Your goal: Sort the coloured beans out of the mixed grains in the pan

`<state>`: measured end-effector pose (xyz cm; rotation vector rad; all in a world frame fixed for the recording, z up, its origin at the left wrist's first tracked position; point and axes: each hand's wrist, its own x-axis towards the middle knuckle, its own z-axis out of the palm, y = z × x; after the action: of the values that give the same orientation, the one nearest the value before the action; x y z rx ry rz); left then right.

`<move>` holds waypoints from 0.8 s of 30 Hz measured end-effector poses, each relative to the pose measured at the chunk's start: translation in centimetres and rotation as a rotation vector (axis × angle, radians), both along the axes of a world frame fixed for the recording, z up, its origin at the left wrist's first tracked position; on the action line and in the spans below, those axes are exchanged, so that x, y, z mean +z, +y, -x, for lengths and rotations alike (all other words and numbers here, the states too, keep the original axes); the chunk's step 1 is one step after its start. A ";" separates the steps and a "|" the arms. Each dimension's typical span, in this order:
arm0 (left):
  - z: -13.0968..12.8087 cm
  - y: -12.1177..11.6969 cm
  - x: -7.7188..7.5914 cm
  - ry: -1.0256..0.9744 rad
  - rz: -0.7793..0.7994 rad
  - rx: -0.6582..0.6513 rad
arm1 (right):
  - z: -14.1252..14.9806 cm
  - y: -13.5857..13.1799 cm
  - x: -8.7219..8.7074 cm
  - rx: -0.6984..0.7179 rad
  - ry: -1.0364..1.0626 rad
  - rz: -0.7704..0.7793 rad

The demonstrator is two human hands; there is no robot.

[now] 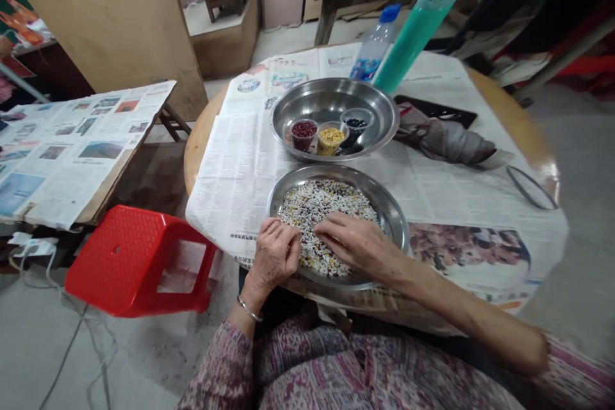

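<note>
A metal basin (402, 221) right in front of me holds a spread layer of mixed grains and beans (331, 195), mostly white with yellow, dark red and black bits. My left hand (277, 250) is closed in a loose fist at the basin's left rim; whatever is in it is hidden. Over the mix, my right hand (353, 240) reaches in from the right, its fingers bent together and touching the grains. What its fingertips hold is too small to name. Behind stands a second metal basin (379, 131) with clear cups of red beans (304, 131), yellow kernels (331, 136) and black beans (356, 123).
Newspaper (230, 173) covers the round table. A blue-capped bottle (375, 45), a tall teal object (418, 32) and a bundled grey cloth (446, 138) stand or lie beyond the basins. A red stool (125, 250) and a newspaper-covered table (72, 154) are at the left.
</note>
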<state>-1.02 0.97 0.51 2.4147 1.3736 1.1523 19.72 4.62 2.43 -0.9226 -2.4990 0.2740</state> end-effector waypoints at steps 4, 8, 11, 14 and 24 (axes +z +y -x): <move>0.0 0.0 0.0 -0.005 -0.007 0.001 | -0.2 3.6 2.0 -0.172 0.139 0.005; 0.0 0.0 -0.1 -0.008 -0.019 0.012 | -0.9 8.6 4.8 -0.454 0.148 -0.013; 0.0 0.1 -0.2 -0.004 -0.030 0.024 | -1.1 12.7 6.4 -0.595 0.041 -0.007; 0.0 0.1 -0.4 0.007 -0.030 0.024 | -0.8 16.0 7.1 -0.623 -0.113 0.065; 0.1 0.1 -0.5 0.015 -0.023 0.014 | 0.3 19.7 6.1 -0.543 -0.338 0.117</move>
<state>-1.15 1.04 0.02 2.4380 1.3913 1.1622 19.39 24.29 8.50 -1.7697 -2.4123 0.0894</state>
